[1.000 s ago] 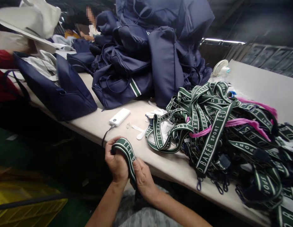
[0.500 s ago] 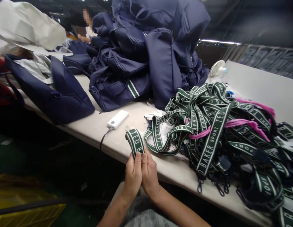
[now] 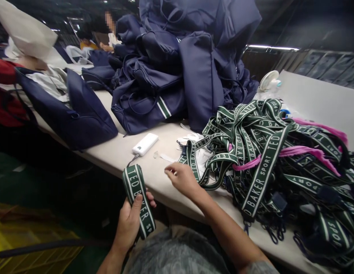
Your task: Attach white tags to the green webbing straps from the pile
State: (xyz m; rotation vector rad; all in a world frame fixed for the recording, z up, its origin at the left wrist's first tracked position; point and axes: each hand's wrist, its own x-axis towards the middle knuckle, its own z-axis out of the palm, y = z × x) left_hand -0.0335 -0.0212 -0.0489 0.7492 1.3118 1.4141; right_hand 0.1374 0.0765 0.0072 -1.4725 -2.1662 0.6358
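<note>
A folded green strap point(image 3: 134, 182) with white lettering is gripped in my left hand point(image 3: 131, 217), thumb across its face, in front of the table edge. My right hand point(image 3: 181, 177) is raised over the table's front edge, fingers curled with the tips close together; whatever they may hold is too small to name. Just right of that hand lies a tangled heap of similar green straps point(image 3: 239, 140) with dark hooks and pink strips among them. A white power bank point(image 3: 145, 144) with a dark cable rests on the table behind the held strap.
Navy bags point(image 3: 154, 76) are piled high at the back of the table point(image 3: 105, 158). An open navy bag point(image 3: 88, 121) with white paper stands left, beside a person in red point(image 3: 5, 91). A small fan point(image 3: 268, 80) stands behind the straps. Yellow crate point(image 3: 31, 243) lower left.
My hands have parted: the left moved left and lower with the strap, which now shows more of its length. The right let go of it and moved up and right. At left, the white sheet shifted.
</note>
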